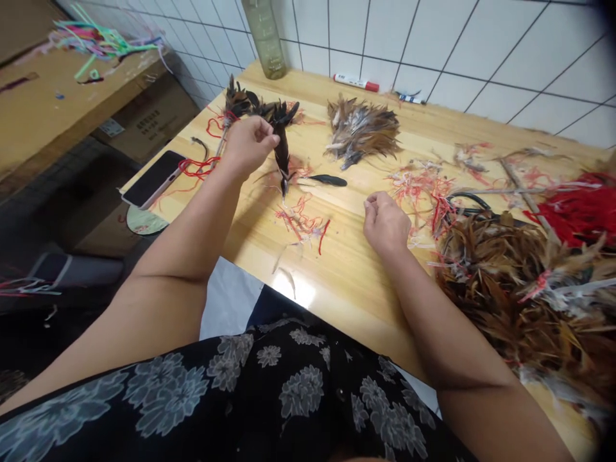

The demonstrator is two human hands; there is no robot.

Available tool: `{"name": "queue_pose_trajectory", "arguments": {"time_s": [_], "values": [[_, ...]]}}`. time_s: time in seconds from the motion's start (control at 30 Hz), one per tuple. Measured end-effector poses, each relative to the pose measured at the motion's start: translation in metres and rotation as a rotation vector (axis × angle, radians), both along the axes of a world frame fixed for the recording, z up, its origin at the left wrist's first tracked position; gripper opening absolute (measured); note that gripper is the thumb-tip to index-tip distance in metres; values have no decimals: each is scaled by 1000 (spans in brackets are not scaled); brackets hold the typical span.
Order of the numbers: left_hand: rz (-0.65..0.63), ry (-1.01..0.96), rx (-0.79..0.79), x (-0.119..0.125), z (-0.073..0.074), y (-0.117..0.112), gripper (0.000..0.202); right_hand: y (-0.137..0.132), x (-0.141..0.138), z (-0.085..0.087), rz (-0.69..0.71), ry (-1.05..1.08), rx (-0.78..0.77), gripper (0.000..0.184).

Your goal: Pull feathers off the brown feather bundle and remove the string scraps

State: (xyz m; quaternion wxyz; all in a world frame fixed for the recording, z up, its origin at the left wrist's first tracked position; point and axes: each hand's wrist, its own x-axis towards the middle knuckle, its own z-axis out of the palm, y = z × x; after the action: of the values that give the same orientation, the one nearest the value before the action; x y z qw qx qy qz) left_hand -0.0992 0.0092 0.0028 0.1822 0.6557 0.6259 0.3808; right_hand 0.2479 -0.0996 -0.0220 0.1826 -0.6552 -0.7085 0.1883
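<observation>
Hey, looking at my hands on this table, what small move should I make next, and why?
Perhaps bring your right hand across to steady the lower end of the dark feathers. Your left hand seems to grip them by their upper part only, while your right hand's curled fingers, apart from them, show nothing clearly held.

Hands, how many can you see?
2. The left hand pinches dark feathers; the right hand is between a loose black feather and the big brown feather pile. No other hands show.
</observation>
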Motion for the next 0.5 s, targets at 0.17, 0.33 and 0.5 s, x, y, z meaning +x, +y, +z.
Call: {"name": "queue_pose_trajectory", "arguments": {"time_s": [0.17, 0.33, 0.5], "values": [[-118, -67, 247, 66, 58, -24, 44, 0, 0, -13, 65, 141, 115, 45], [-340, -17, 182, 129, 56, -40, 39, 2, -1, -27, 106, 290, 227, 53], [-448, -33, 121, 165, 35, -45, 42, 8, -3, -33, 105, 479, 222, 31]]}}
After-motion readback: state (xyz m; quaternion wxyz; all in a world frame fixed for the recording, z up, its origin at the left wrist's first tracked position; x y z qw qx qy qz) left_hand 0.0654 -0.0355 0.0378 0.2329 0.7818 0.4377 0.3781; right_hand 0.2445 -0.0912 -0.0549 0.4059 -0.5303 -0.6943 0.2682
